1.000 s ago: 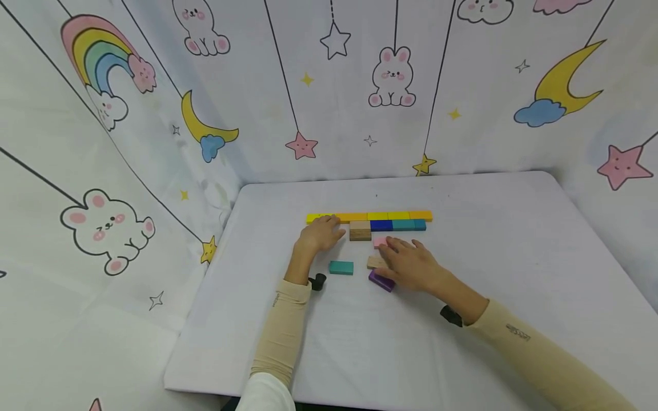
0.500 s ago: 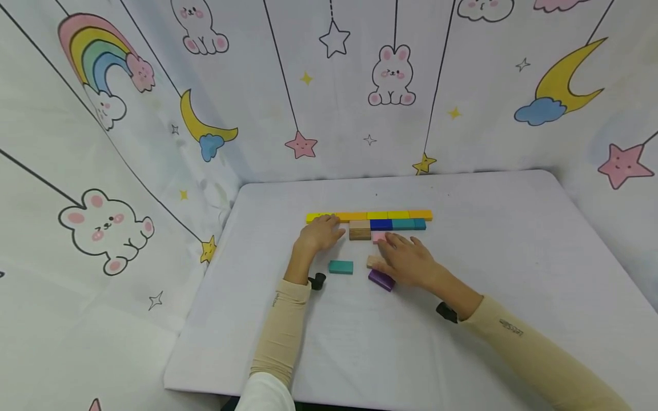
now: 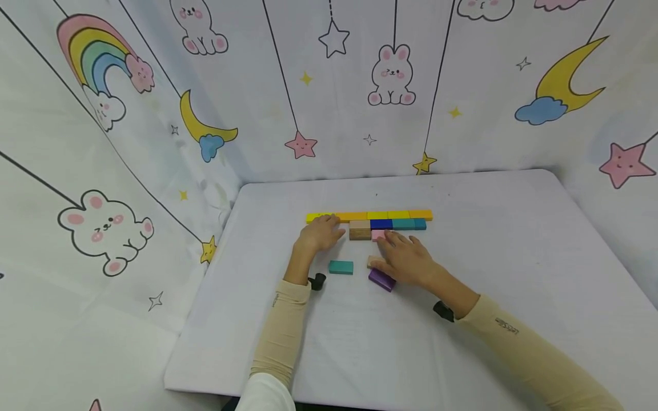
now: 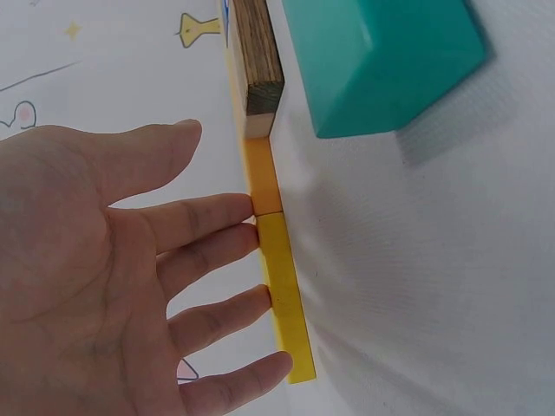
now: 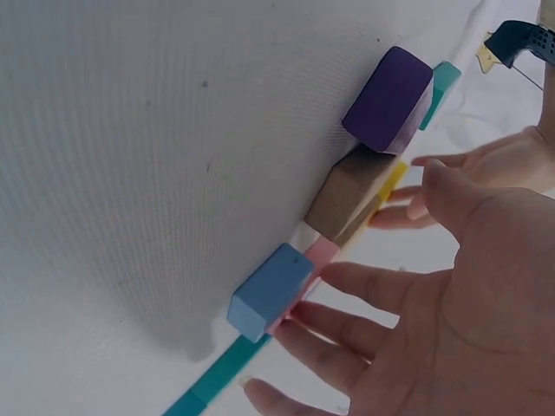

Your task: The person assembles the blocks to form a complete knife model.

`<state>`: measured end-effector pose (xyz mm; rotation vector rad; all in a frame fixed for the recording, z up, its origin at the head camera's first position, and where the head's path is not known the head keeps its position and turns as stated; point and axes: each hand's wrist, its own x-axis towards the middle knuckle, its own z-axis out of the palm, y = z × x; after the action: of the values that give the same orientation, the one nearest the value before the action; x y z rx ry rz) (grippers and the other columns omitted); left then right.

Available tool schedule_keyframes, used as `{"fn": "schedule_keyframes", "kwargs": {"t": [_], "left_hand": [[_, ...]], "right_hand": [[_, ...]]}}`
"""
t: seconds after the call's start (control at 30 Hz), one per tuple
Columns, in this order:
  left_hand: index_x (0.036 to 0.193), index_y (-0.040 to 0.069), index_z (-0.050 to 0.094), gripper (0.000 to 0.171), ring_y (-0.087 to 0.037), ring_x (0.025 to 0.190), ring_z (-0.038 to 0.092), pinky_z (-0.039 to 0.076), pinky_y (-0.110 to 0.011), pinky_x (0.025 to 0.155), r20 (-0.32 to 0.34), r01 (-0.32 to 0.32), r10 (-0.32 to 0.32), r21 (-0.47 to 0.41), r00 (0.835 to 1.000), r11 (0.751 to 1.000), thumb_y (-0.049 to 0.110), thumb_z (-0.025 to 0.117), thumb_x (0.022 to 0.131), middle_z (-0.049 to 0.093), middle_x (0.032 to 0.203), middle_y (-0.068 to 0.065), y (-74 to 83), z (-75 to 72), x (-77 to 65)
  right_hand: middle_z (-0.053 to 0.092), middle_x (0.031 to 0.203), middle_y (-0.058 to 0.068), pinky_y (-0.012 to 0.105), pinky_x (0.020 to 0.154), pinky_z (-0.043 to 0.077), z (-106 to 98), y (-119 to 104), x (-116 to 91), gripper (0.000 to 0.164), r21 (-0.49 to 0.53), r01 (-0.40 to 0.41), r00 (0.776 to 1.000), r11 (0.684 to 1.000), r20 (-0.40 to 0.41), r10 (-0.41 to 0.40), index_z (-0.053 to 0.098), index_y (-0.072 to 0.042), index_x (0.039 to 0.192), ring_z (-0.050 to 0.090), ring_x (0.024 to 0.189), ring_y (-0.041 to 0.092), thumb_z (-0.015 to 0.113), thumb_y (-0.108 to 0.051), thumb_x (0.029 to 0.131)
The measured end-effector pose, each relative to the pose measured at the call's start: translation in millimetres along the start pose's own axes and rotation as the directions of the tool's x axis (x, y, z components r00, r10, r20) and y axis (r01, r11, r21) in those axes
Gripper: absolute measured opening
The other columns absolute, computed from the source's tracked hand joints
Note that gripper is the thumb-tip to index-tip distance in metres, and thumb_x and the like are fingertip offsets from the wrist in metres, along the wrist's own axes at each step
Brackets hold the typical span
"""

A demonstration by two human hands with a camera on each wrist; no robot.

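My left hand (image 3: 320, 233) rests its straight fingertips against the left end of a yellow and orange block row (image 3: 377, 216). The left wrist view has those fingers touching a yellow block (image 4: 284, 290). With extended fingertips, my right hand (image 3: 411, 260) touches a small pink block (image 3: 377, 234), which sits in front of a dark blue block (image 3: 381, 225) and beside wooden blocks (image 3: 360, 231). A light blue block (image 5: 270, 290) stands near the right fingers in the right wrist view; the right hand hides it in the head view.
Nearer the person, a teal block (image 3: 341, 267) lies alone. Under the right thumb area are a partly hidden wooden block (image 3: 373, 261) and a tilted purple block (image 3: 381, 280). Teal blocks (image 3: 403, 225) continue the second row. A patterned curtain (image 3: 339, 114) stands behind the white table (image 3: 488, 240).
The right hand has pushed the pink block away from the person, up to the dark blue block and next to the wooden blocks. The left hand has stayed in place.
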<state>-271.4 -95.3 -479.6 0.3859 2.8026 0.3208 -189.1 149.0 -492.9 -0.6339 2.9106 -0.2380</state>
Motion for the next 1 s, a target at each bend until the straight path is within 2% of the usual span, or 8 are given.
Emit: {"fn": "schedule_keyframes", "kwargs": {"t": [1.0], "left_hand": [[0.158,0.015,0.047,0.056,-0.030,0.153,0.036,0.036,-0.053,0.121,-0.004,0.014,-0.014,-0.018,1.000,1.000,0.045,0.049,0.110,0.040,0.165,-0.009,0.3,0.0,0.5]], "right_hand": [[0.033,0.166,0.024,0.069,0.120,0.025,0.5,-0.3,5.9,0.082,-0.010,-0.005,1.000,1.000,0.012,0.005,0.040,-0.004,0.159,0.032,0.153,0.043,0.053,-0.062,0.103]]}}
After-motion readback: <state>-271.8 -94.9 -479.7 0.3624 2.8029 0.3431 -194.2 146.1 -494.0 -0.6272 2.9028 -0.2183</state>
